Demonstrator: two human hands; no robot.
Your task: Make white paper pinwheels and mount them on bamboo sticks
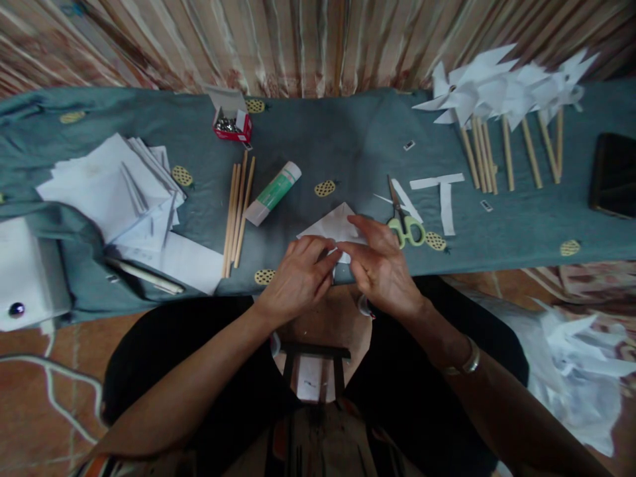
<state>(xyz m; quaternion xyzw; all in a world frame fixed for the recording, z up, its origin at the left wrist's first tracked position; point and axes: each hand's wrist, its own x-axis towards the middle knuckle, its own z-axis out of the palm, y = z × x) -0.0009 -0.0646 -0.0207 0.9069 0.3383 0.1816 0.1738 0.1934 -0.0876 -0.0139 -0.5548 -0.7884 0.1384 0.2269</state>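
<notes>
A folded piece of white paper (332, 222) lies at the table's front edge, its pointed corner facing away from me. My left hand (301, 273) pinches its near edge, with the fingers bent together. From the other side my right hand (385, 268) grips the paper; its thumb meets my left fingertips and its index finger rests near the top corner. Both hands hide part of the sheet. Scissors with light green handles (408, 230) lie just beyond my right hand. A green and white glue stick (274, 192) is up and left of the paper.
Wooden sticks (237, 215) and a red box of metal pins (232, 124) lie left of centre. A paper stack (114, 189) is farther left. Paper strips (446, 205), finished pinwheels (507, 93) and a dark phone-like object (613, 173) are on the right.
</notes>
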